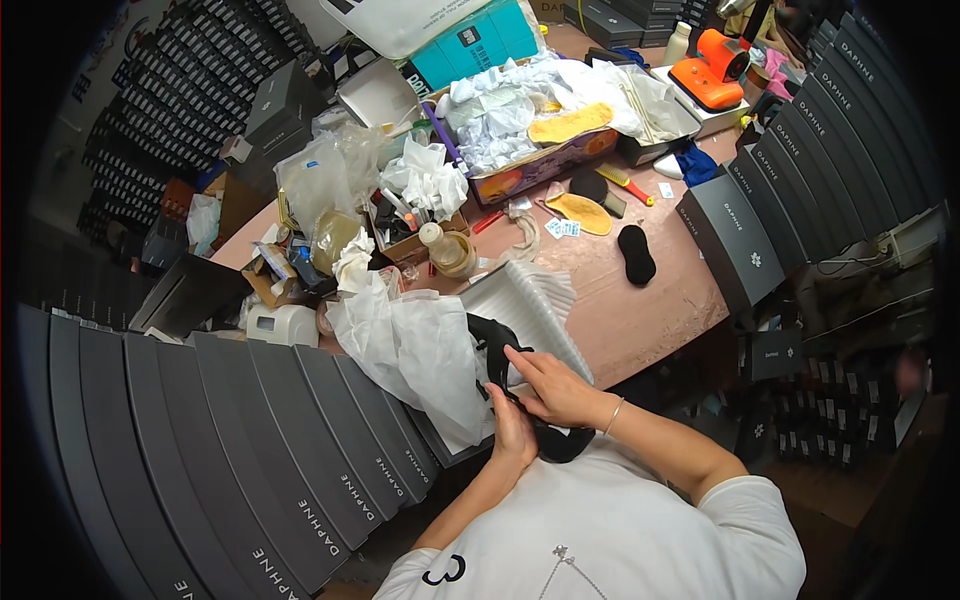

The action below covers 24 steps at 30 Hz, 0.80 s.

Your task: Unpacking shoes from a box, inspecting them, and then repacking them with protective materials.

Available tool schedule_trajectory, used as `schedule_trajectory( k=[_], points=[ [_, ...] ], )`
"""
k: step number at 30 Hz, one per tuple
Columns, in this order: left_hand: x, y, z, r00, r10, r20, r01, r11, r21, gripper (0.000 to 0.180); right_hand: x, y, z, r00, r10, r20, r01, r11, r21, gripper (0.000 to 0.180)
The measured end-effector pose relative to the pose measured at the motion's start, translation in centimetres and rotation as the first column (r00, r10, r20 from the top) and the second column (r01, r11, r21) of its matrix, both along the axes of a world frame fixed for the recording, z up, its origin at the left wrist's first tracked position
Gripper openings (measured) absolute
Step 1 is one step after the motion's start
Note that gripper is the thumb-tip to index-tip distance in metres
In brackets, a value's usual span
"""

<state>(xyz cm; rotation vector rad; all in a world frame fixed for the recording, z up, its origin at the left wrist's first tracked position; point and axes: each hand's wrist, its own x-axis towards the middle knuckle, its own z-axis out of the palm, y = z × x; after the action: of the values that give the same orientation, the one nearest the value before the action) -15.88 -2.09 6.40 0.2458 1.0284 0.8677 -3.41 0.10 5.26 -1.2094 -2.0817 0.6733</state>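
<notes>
Close to my body I hold a black strappy shoe (562,444). My left hand (512,432) grips it from below, its thumb along the side. My right hand (562,388) lies over the shoe with its fingers on the upper part and a strap. Parts of the shoe are hidden behind both hands. Just beyond them is an open box with a white ribbed foam lining (530,300). White tissue paper (410,335) spills over that box's left side, next to another black piece (487,335), perhaps a second shoe.
Grey shoeboxes (240,430) are stacked at the left, and more boxes (735,240) rise at the right. On the pink table (650,320) are a black insole-shaped pad (637,255), yellow pads (580,213), a brush (628,185), a bottle (447,250) and a carton of crumpled paper (545,165).
</notes>
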Motion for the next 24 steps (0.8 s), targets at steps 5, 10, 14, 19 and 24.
schedule_trajectory(
  k=[5, 10, 14, 19, 24],
  points=[
    [0.0, -0.2, -1.4, 0.998, -0.038, 0.055, 0.040, 0.999, -0.026, 0.089, 0.3, 1.2, 0.4, 0.996, -0.022, -0.090, -0.008, 0.947, -0.322, 0.090],
    [0.8, 0.4, -2.5, 0.999, -0.028, 0.040, 0.026, 0.999, 0.038, 0.086, 2.8, 0.7, -0.3, 0.955, -0.101, -0.279, -0.043, 0.883, -0.468, 0.085],
    [-1.1, 3.2, -4.9, 0.987, -0.057, 0.151, 0.070, 0.994, -0.080, 0.073, 7.8, 2.0, -3.3, 0.852, -0.375, -0.366, 0.135, 0.833, -0.537, 0.067],
    [-0.5, 5.8, -4.0, 0.973, 0.038, 0.229, 0.003, 0.984, -0.177, 0.075, 10.2, 9.2, -9.0, 0.833, -0.527, 0.170, 0.494, 0.846, 0.204, 0.055],
    [0.7, 6.1, -3.6, 0.993, -0.079, 0.090, 0.084, 0.995, -0.057, 0.072, 3.4, 7.8, -3.2, 0.945, 0.106, 0.309, -0.196, 0.940, 0.280, 0.012]
  ],
)
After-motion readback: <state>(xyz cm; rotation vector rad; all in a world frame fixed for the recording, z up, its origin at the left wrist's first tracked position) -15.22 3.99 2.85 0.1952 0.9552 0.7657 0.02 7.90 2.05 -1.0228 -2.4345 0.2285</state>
